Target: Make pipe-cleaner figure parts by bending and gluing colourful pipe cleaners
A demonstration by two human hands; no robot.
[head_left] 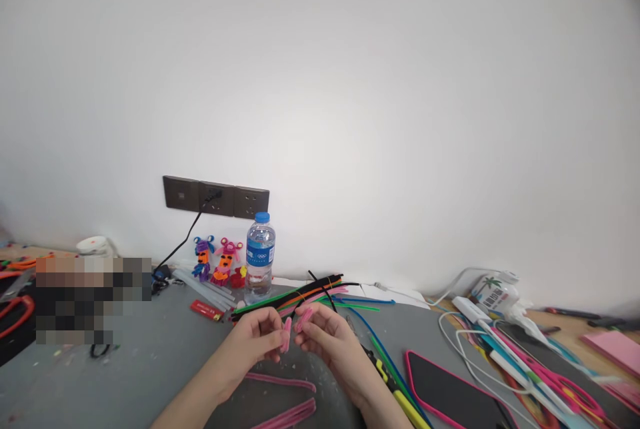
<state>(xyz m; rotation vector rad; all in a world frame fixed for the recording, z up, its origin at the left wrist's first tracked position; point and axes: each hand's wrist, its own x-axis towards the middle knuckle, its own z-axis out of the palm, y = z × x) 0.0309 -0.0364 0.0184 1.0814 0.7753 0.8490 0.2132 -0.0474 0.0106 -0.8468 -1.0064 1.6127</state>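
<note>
My left hand (pixel 263 337) pinches a small folded pink fuzzy stem (pixel 287 334) between thumb and forefinger. Beside it, my right hand (pixel 325 336) grips another small pink folded piece (pixel 303 319), its fingers closed on it. The two pink pieces are close together in front of me; whether they are joined is unclear. Below my hands, longer pink fuzzy stems (pixel 287 414) lie bent on the grey table mat (pixel 135 376). Behind the hands is a bundle of black, orange, green and pink stems (pixel 300 292).
A water bottle (pixel 260 259) stands behind my hands, with two colourful fuzzy figures (pixel 226 262) to its left. On the right are a phone (pixel 453 392), a yellow-handled tool (pixel 410 409), white cables and pink scissors (pixel 575 392). Red-handled scissors (pixel 23 312) lie far left.
</note>
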